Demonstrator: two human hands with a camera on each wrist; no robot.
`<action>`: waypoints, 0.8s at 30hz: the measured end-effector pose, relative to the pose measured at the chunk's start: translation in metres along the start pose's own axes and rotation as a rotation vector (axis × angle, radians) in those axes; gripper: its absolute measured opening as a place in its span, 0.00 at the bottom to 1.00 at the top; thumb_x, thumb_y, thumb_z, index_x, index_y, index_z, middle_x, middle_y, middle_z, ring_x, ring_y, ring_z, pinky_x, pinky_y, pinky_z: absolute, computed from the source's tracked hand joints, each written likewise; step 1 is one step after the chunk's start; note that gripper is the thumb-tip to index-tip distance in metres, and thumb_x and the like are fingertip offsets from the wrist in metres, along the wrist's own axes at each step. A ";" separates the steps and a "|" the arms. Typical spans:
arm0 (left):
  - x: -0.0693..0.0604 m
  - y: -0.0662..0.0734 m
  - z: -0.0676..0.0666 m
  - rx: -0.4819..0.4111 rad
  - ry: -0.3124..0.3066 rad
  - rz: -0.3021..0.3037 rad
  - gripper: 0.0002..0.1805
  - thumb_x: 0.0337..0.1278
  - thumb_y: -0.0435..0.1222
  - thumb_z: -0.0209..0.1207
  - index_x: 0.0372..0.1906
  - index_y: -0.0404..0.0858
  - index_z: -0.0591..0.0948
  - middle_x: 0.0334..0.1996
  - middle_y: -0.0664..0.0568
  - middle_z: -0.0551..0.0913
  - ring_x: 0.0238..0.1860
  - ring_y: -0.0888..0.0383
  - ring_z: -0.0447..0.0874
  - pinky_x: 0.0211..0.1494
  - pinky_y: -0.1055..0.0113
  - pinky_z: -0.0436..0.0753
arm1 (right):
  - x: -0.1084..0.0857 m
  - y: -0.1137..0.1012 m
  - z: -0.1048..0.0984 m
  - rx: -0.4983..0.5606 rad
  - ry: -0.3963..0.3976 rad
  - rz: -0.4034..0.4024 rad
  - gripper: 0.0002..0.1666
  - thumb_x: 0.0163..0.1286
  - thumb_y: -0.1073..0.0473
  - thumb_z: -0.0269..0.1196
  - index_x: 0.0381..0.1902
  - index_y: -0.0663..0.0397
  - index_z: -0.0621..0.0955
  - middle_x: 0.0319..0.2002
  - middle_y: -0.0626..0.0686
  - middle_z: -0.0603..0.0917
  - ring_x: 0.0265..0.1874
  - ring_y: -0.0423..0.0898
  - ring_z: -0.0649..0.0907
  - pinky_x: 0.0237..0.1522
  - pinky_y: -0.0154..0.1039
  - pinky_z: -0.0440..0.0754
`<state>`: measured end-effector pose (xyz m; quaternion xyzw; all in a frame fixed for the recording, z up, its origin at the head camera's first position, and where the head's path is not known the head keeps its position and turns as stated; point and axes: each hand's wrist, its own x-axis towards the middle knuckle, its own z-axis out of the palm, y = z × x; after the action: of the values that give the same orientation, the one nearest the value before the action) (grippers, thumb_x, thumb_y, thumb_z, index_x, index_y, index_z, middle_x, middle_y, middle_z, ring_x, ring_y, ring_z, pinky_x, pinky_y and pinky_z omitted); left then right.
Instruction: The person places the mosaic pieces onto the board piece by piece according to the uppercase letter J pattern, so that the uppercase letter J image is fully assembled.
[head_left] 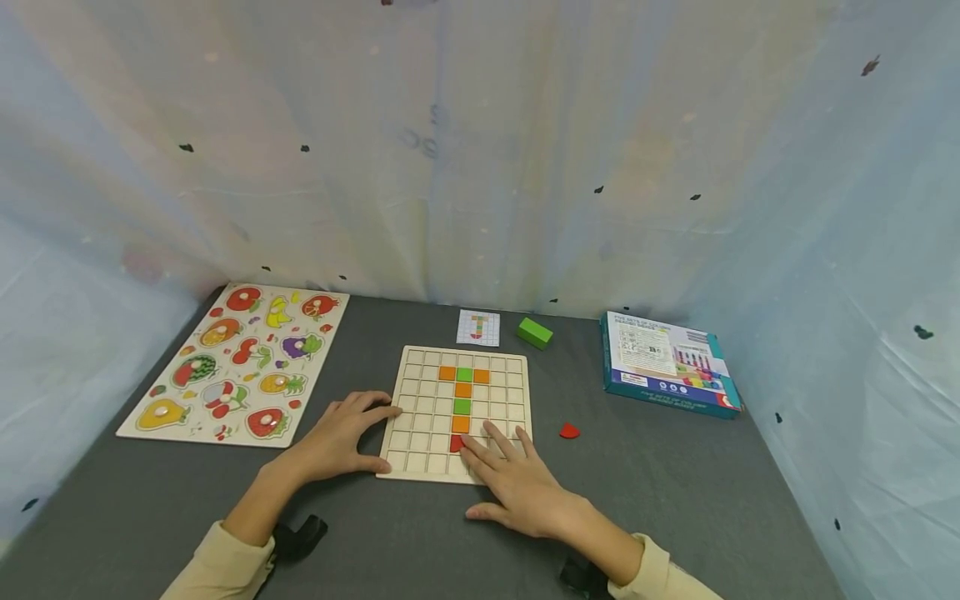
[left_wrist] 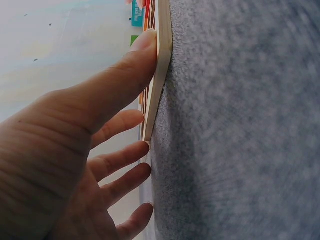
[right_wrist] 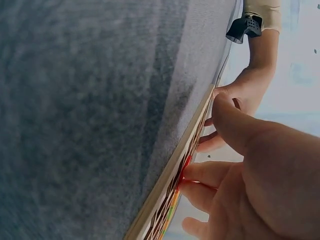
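A wooden grid board [head_left: 418, 425] lies flat on the table, with orange and green squares forming a T shape and a red piece [head_left: 456, 444] at the stem's lower end. My left hand [head_left: 337, 439] rests at the board's left side. Its thumb touches the near left corner and a fingertip meets the left edge, the fingers spread. Over the board's near right part, my right hand [head_left: 517, 487] reaches with fairly straight fingers, and its index fingertip touches the red piece. The right palm partly hides the board's near right corner. In the right wrist view, fingertips press at the red piece [right_wrist: 187, 163].
A loose red piece [head_left: 569, 431] lies right of the board. Behind the board are a pattern card [head_left: 487, 329] and a green block [head_left: 535, 333]. A fruit puzzle board [head_left: 180, 408] stands at left, a blue-edged box [head_left: 660, 392] at right. Curtains enclose the table [head_left: 405, 542].
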<state>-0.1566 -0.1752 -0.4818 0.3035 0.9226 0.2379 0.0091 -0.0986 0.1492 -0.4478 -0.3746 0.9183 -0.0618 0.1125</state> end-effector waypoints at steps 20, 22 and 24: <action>0.000 0.001 0.000 -0.004 -0.006 -0.004 0.44 0.40 0.57 0.75 0.66 0.44 0.77 0.65 0.44 0.70 0.66 0.43 0.65 0.60 0.36 0.64 | -0.025 0.070 -0.006 0.088 0.411 0.206 0.27 0.61 0.59 0.73 0.58 0.58 0.82 0.64 0.65 0.73 0.66 0.65 0.67 0.59 0.66 0.65; 0.000 0.001 0.000 -0.003 -0.007 -0.007 0.44 0.40 0.57 0.75 0.66 0.44 0.77 0.65 0.44 0.70 0.65 0.43 0.65 0.60 0.36 0.64 | -0.031 0.083 -0.007 0.116 0.444 0.267 0.23 0.59 0.62 0.74 0.53 0.59 0.84 0.56 0.63 0.77 0.57 0.62 0.73 0.52 0.60 0.70; 0.000 0.001 -0.001 -0.002 -0.007 -0.007 0.44 0.40 0.57 0.75 0.66 0.44 0.77 0.65 0.44 0.70 0.65 0.43 0.65 0.60 0.36 0.63 | -0.037 0.094 -0.008 0.160 0.453 0.324 0.19 0.58 0.63 0.74 0.48 0.58 0.85 0.48 0.59 0.79 0.47 0.57 0.75 0.45 0.54 0.71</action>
<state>-0.1564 -0.1744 -0.4805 0.3014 0.9233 0.2378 0.0136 -0.1383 0.2422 -0.4527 -0.1895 0.9601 -0.1974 -0.0577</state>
